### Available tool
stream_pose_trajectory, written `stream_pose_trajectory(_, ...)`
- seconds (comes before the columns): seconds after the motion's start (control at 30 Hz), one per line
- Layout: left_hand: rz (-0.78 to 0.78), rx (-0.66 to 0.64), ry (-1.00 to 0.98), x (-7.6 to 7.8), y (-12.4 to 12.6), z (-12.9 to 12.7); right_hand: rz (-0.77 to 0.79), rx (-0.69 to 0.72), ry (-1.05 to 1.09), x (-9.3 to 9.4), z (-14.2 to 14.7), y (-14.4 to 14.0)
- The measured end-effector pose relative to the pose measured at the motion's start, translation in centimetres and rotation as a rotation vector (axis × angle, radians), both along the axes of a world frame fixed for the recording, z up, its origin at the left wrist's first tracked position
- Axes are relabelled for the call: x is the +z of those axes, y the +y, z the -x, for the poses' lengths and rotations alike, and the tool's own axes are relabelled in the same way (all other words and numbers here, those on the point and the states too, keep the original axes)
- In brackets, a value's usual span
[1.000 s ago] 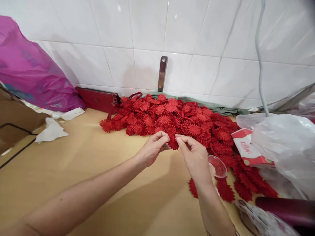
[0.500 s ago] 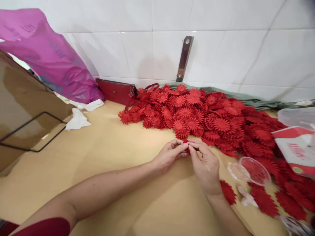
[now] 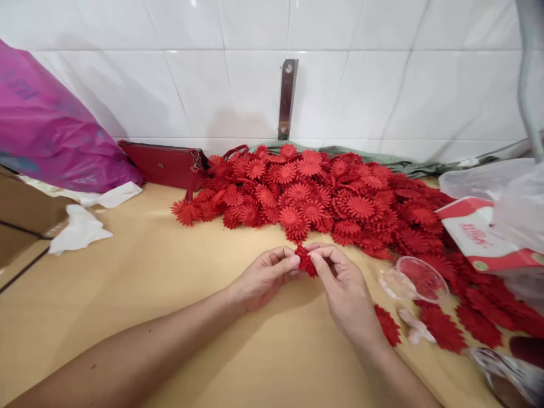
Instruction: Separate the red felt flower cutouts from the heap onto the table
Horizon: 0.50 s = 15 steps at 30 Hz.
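Note:
Between both hands is a small red fabric flower [image 3: 306, 262], held just above the tabletop. My left hand [image 3: 266, 275] pinches its left side between thumb and fingers. My right hand [image 3: 343, 283] grips the opposite edge, thumb and fingertips closed on the petals. Fingertips cover part of the flower. Just beyond the hands lies a large heap of red flowers [image 3: 297, 192] with pointed petals. To the right of my right wrist, a single dark red flower piece [image 3: 387, 325] rests flat on the table.
A round clear plastic lid [image 3: 442, 300] and a red-and-white box [image 3: 476, 231] sit at the right. A crumpled pale scrap [image 3: 415, 327] lies nearer. A red purse [image 3: 159, 164], white tissue [image 3: 79, 229], purple plastic bag [image 3: 63, 119] and cardboard box [image 3: 19, 204] are left. The tiled wall [image 3: 255, 85] closes off the back.
The view has swung to the right, so things appear further left. The flower between my fingers now shows more fully, with its petals visible between the two hands.

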<state>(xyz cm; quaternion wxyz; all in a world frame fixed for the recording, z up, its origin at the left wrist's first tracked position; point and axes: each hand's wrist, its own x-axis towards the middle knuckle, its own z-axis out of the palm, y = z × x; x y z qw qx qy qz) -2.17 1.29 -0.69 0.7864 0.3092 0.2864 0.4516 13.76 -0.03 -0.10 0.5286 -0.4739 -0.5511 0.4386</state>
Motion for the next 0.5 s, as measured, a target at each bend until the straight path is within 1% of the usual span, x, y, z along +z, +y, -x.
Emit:
stream_pose_trajectory(0.13,-0.019,0.034,0.019,0.26,0.16,0.01,0.049,0.018,0.072,-0.64,-0.37,0.41)
stream_pose_trajectory(0.2,-0.023,0.057,0.028,0.34,0.19,-0.01,0.061,0.020,0.075,-0.70,-0.42,0.48)
stream_pose_trajectory(0.37,-0.075,0.090,0.032,-0.10,0.16,-0.01,0.045,0.002,0.059,-0.02,0.00,0.06)
stream_pose_trajectory(0.5,-0.120,0.080,0.067,-0.53,0.12,0.04,0.006,-0.006,-0.027,0.16,-0.06,-0.17)
